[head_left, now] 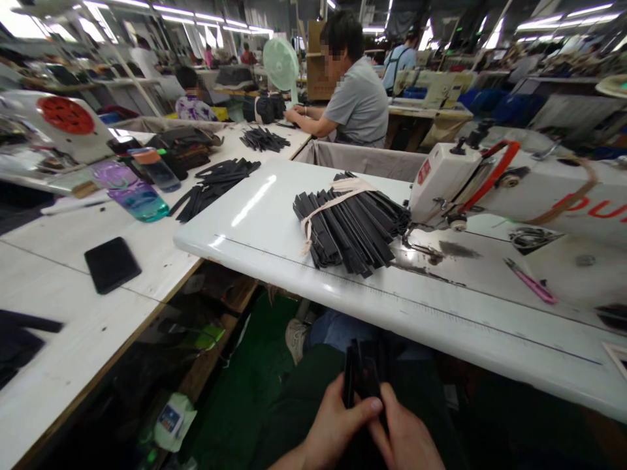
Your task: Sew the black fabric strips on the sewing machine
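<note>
Low in my lap, below the table edge, my left hand [333, 427] and my right hand [406, 437] are both closed on a small stack of black strips [363, 372] held upright. The left thumb presses on the stack's front. On the white sewing table [274, 215] above lies a bundle of black strips [350, 225] tied with a beige band. It rests just left of the white sewing machine [514, 186].
A pink tool [531, 282] lies on the table right of the machine's needle. On the left table sit a black phone [112, 264], a water bottle [132, 192] and loose black strips [215, 183]. A person in a grey shirt [355, 98] works at the table ahead.
</note>
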{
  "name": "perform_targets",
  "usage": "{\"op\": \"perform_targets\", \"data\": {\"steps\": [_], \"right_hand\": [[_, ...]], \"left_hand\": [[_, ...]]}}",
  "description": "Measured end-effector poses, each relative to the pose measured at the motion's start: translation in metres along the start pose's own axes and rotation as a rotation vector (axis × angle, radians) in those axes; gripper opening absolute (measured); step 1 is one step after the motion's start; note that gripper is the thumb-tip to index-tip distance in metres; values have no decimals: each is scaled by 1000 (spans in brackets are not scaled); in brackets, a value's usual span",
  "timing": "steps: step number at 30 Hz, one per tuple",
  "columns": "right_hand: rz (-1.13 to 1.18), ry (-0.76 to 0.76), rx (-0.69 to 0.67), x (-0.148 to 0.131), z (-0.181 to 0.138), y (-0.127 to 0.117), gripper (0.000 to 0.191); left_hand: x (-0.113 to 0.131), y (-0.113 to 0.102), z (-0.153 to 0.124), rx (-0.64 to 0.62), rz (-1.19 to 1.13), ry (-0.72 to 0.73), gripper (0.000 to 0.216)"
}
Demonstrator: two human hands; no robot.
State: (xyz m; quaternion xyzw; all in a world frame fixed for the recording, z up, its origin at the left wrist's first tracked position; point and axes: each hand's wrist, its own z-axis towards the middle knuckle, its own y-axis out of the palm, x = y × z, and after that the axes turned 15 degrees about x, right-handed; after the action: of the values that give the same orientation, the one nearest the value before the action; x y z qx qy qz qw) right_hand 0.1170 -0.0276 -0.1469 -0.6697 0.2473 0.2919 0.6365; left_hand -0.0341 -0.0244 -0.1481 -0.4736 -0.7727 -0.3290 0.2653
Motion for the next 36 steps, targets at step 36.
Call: {"op": "perform_targets", "data": {"steps": [36], "right_hand": [[-189, 211, 19, 33, 18, 24, 18]], "left_hand": [[-10, -18, 0, -174, -168, -178, 37]]}}
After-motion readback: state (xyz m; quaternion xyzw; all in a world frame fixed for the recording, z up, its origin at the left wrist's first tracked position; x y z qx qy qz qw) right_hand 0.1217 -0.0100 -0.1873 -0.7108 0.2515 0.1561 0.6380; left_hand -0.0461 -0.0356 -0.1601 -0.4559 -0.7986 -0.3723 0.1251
